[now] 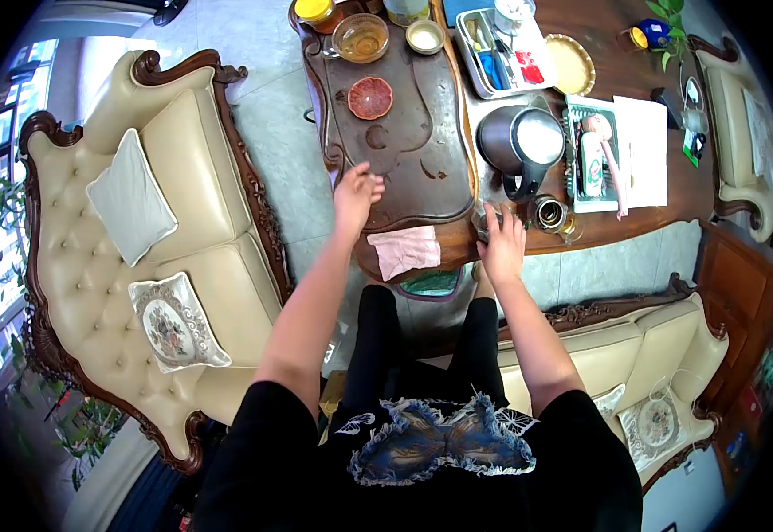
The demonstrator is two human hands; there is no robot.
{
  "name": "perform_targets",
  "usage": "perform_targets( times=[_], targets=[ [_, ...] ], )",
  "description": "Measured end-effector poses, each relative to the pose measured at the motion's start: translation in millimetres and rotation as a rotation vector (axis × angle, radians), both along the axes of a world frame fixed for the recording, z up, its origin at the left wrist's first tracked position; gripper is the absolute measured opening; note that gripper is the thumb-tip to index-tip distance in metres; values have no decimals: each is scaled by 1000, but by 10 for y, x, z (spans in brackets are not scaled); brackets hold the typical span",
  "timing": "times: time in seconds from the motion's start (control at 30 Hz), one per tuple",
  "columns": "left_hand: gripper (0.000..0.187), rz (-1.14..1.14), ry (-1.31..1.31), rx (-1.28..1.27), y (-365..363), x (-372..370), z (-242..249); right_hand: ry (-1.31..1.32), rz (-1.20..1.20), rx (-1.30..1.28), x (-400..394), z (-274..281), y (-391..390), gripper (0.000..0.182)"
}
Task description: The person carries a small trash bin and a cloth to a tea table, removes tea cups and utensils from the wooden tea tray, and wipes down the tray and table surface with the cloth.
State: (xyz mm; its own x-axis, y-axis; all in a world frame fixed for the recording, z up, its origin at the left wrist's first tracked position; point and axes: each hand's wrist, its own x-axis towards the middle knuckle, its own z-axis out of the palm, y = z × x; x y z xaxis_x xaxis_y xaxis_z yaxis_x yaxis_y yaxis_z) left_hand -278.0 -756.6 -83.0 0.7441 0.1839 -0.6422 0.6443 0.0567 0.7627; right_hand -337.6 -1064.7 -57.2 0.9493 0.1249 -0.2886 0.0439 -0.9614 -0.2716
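My left hand [356,200] hovers over the left front part of the dark wooden tea tray [413,115], its fingers loosely bent and apart with nothing in them. At the tray's right front corner, my right hand [503,244] has its fingers curled over a small clear glass cup [481,222], mostly hidden by the hand. A folded pink cloth [404,252] lies on the front edge between both hands. Farther back on the tray are a red patterned bowl [370,97], a glass pitcher of amber liquid [360,39] and a small pale-filled cup [425,37].
An electric kettle [521,146] stands right of the tray, with a dark-mouthed glass jar [549,214] near the front edge. Behind are a white organizer box [503,66] and a round woven tray [571,65]. A green basket [592,160] holds a bottle. Cream sofas [193,168] flank the table.
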Motion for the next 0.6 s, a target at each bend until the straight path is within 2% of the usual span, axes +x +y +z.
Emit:
perform_targets(
  times=[0.07,0.17,0.27,0.43,0.6],
  targets=[
    [46,109,-30,30,27,324,-40,-20,-20,115,-21,42,11,85],
    [56,127,-50,117,75,746,-71,-95,-37,185,-36,137,52,82],
    [59,192,31,29,72,1077,-105,-125,-50,234,-83,213,66,76],
    [53,245,42,-32,27,1306,-364,-151,-70,324,-201,241,-23,67],
    [50,386,-92,-168,-45,1374,-379,-170,-92,368,-297,306,-119,61]
  ],
)
